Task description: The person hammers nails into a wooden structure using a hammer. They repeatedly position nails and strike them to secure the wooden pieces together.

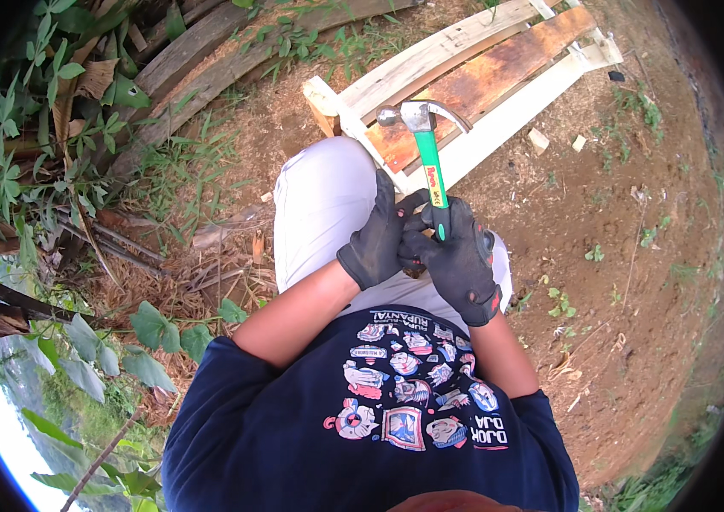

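While hammer (pixel 431 162) is grasped by right hand (pixel 462 263), left hand (pixel 375 246) is held at its nine o'clock, finger grip unclear; wooden frame (pixel 491 77) at hammer's one o'clock.

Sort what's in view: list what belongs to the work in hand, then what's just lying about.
Seemingly part of the work:
- green-handled steel claw hammer, held in the black-gloved right hand
- slatted wooden frame of pale and reddish-brown planks

Apparently just lying about:
- long, weathered grey-brown boards, upper left
- small, pale, blocky wood offcuts, right of the frame
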Demonstrator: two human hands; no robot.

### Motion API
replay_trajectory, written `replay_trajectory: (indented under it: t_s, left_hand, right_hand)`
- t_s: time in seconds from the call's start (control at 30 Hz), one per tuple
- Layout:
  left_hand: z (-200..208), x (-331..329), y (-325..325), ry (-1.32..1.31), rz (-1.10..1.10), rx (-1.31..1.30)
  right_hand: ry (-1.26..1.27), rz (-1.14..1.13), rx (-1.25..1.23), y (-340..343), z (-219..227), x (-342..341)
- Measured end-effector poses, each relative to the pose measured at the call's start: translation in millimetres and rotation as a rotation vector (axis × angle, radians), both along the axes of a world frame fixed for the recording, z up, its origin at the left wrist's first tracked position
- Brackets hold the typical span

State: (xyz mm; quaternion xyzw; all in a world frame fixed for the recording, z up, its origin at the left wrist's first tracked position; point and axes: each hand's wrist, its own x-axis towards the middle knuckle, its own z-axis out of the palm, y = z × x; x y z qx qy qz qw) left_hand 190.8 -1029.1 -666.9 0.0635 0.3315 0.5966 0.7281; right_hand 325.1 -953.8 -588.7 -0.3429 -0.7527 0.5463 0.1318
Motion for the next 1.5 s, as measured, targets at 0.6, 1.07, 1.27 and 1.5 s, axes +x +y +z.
replay_trajectory:
  t_s: [0.6,1.07,1.27,1.5]
  left_hand:
    - [17.4,-2.2,2.4,0.216,0.082,0.068]
    - [51.6,-79.7,-26.3,0.474,0.237,-0.026]
    - [60.1,-131.8,-13.6,1.432,0.261,-0.259]
    - [49.5,-158.6,21.8,1.894,0.024,-0.111]
  right_hand:
    - [-0.102,-0.009,0.109,13.4,-3.9,-7.4]
    - [0.172,-0.206,0.392,68.5,-20.2,-70.9]
    - [0.236,-0.179,0.445,84.8,-70.3,-118.5]
    - [0.305,-0.151,0.391,82.6,-99.3,-135.7]
